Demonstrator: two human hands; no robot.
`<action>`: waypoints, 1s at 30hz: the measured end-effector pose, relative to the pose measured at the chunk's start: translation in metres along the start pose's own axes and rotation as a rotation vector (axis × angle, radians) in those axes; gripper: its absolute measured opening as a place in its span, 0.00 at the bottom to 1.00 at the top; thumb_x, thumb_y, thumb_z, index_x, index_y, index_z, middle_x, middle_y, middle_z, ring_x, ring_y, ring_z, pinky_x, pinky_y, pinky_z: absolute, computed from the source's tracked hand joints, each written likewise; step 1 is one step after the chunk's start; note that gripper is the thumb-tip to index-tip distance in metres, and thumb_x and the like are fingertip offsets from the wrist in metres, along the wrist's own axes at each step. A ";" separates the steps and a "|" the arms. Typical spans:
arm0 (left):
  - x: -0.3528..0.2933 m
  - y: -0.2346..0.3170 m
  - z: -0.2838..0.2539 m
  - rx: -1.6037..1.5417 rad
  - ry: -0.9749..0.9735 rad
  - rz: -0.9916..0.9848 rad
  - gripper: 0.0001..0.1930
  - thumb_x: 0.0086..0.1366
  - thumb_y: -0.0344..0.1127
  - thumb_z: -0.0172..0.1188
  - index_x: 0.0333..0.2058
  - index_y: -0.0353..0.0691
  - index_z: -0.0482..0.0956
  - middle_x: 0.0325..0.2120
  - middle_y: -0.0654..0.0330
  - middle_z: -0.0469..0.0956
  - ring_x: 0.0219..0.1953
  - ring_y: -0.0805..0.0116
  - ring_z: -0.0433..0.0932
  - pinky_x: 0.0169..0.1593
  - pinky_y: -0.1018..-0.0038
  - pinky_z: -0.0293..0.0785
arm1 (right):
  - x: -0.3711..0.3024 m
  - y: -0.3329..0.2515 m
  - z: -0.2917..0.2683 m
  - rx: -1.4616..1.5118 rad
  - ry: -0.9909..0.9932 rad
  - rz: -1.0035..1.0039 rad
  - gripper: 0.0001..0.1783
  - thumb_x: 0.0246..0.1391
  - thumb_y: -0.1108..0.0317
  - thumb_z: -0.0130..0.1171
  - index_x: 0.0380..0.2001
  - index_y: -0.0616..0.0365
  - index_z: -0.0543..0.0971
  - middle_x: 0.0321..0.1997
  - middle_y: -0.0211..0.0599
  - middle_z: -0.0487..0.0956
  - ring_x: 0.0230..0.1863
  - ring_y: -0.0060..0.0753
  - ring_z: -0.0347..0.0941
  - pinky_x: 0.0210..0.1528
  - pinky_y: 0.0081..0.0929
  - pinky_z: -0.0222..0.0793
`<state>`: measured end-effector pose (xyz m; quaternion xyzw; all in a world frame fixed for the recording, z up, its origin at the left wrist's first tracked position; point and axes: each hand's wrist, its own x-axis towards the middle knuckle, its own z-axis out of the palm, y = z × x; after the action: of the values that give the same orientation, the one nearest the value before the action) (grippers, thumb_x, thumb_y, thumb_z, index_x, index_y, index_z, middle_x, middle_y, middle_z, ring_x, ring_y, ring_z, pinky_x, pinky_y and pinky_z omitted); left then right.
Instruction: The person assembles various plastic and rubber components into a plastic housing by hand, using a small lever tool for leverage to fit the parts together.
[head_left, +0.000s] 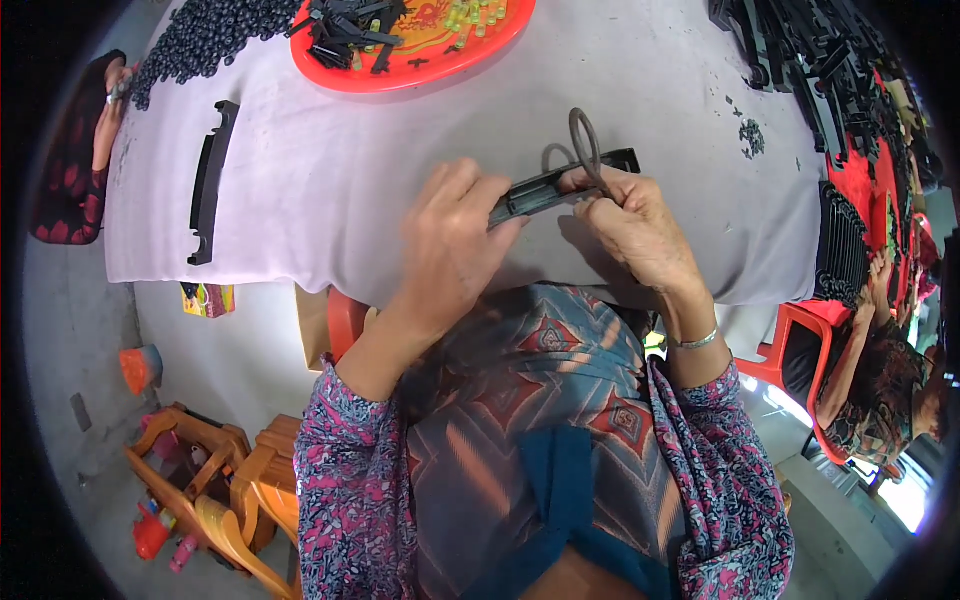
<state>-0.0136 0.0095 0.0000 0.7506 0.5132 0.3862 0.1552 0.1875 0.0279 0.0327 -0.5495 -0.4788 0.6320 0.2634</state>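
Working at the near edge of a pale, cloth-covered worktop [360,220], with a red tray [380,84] set beyond. Holding a channelled black strip [540,193] aslant between both hands, over the cloth; hard to tell whether resting on it. Best to steady the strip at one angle, channel in plain sight. With the left hand [452,235], gripping the strip's left end, fingers clamped on it though blurred; wise to hold firm without pinching the walls inward. With the right hand [635,225], working toward the far end, fingers closed around the base of a dark loop [596,160]; impossible to make out its lower end. Better to press gently and squarely, left fingertips well clear.
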 end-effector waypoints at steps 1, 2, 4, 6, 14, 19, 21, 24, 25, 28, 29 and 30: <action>0.000 0.000 0.000 -0.020 0.003 -0.004 0.16 0.43 0.26 0.73 0.33 0.34 0.80 0.25 0.55 0.70 0.30 0.56 0.72 0.32 0.63 0.69 | 0.000 -0.001 0.000 0.043 0.012 0.028 0.15 0.53 0.75 0.51 0.44 0.65 0.79 0.18 0.15 0.64 0.15 0.06 0.52 0.16 0.15 0.44; -0.001 0.000 0.000 -0.020 0.006 -0.007 0.16 0.43 0.26 0.73 0.33 0.34 0.80 0.25 0.55 0.70 0.30 0.56 0.72 0.32 0.63 0.69 | -0.001 -0.003 0.001 0.040 0.010 0.029 0.15 0.53 0.75 0.51 0.44 0.65 0.79 0.18 0.15 0.64 0.15 0.06 0.52 0.16 0.15 0.44; -0.002 0.000 -0.002 -0.014 -0.044 -0.026 0.14 0.44 0.26 0.70 0.33 0.35 0.79 0.29 0.54 0.71 0.34 0.52 0.73 0.36 0.61 0.71 | -0.003 -0.007 0.000 0.052 0.021 0.089 0.14 0.53 0.71 0.52 0.41 0.65 0.79 0.21 0.19 0.69 0.20 0.10 0.59 0.21 0.17 0.54; -0.001 0.000 -0.002 -0.033 -0.042 -0.029 0.15 0.43 0.26 0.70 0.32 0.35 0.79 0.29 0.54 0.71 0.34 0.53 0.73 0.36 0.60 0.71 | -0.004 -0.007 -0.002 0.033 0.021 0.088 0.13 0.54 0.71 0.53 0.41 0.65 0.79 0.21 0.20 0.69 0.20 0.10 0.60 0.21 0.16 0.55; 0.001 -0.002 -0.003 -0.056 -0.022 -0.024 0.14 0.43 0.27 0.71 0.31 0.36 0.79 0.27 0.55 0.70 0.33 0.53 0.74 0.35 0.61 0.71 | -0.006 -0.009 0.002 -0.044 0.093 -0.057 0.09 0.54 0.71 0.61 0.37 0.64 0.79 0.22 0.21 0.70 0.23 0.12 0.65 0.25 0.17 0.60; 0.000 -0.007 -0.003 -0.054 -0.077 0.010 0.18 0.43 0.28 0.72 0.35 0.37 0.79 0.28 0.56 0.72 0.35 0.54 0.75 0.38 0.61 0.70 | -0.008 -0.009 0.001 -0.339 -0.032 -0.260 0.16 0.52 0.76 0.60 0.46 0.59 0.81 0.18 0.16 0.67 0.19 0.08 0.55 0.20 0.16 0.50; 0.001 -0.015 -0.005 -0.065 -0.079 0.056 0.21 0.45 0.29 0.71 0.41 0.38 0.79 0.31 0.57 0.75 0.36 0.54 0.76 0.41 0.62 0.72 | -0.005 -0.021 0.010 -0.460 -0.134 -0.314 0.16 0.49 0.75 0.60 0.44 0.62 0.80 0.18 0.30 0.71 0.20 0.21 0.65 0.23 0.23 0.59; 0.003 -0.018 -0.012 -0.182 -0.147 0.019 0.31 0.48 0.31 0.70 0.54 0.41 0.75 0.36 0.58 0.79 0.40 0.54 0.76 0.48 0.62 0.72 | -0.001 -0.029 0.021 -0.633 -0.239 -0.478 0.14 0.46 0.74 0.57 0.39 0.64 0.78 0.22 0.55 0.76 0.25 0.56 0.75 0.30 0.42 0.71; 0.002 -0.019 -0.015 -0.285 -0.212 -0.069 0.38 0.47 0.31 0.70 0.60 0.43 0.70 0.38 0.59 0.80 0.43 0.54 0.76 0.52 0.61 0.71 | 0.002 -0.027 0.022 -0.727 -0.298 -0.445 0.13 0.47 0.74 0.57 0.38 0.64 0.78 0.23 0.56 0.76 0.27 0.58 0.75 0.32 0.46 0.71; 0.004 -0.035 -0.022 -0.352 -0.298 0.048 0.45 0.46 0.32 0.70 0.66 0.45 0.63 0.38 0.58 0.80 0.47 0.55 0.74 0.54 0.60 0.71 | 0.002 -0.031 0.028 -0.899 -0.357 -0.434 0.08 0.48 0.74 0.56 0.33 0.64 0.77 0.23 0.57 0.77 0.28 0.60 0.76 0.34 0.51 0.72; 0.004 -0.036 -0.022 -0.354 -0.297 0.046 0.45 0.46 0.32 0.70 0.66 0.45 0.63 0.38 0.58 0.80 0.47 0.55 0.74 0.54 0.60 0.71 | 0.001 -0.031 0.031 -0.972 -0.338 -0.465 0.07 0.48 0.74 0.56 0.32 0.64 0.77 0.22 0.57 0.77 0.28 0.60 0.77 0.33 0.51 0.72; 0.003 -0.037 -0.023 -0.369 -0.315 0.026 0.44 0.47 0.34 0.69 0.66 0.44 0.64 0.38 0.58 0.80 0.47 0.55 0.74 0.54 0.60 0.70 | 0.000 -0.031 0.033 -1.046 -0.317 -0.496 0.06 0.49 0.74 0.57 0.32 0.64 0.77 0.21 0.56 0.77 0.27 0.60 0.77 0.33 0.50 0.73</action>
<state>-0.0538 0.0245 -0.0071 0.7670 0.3937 0.3536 0.3628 0.1505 0.0303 0.0585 -0.3772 -0.8737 0.3065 0.0231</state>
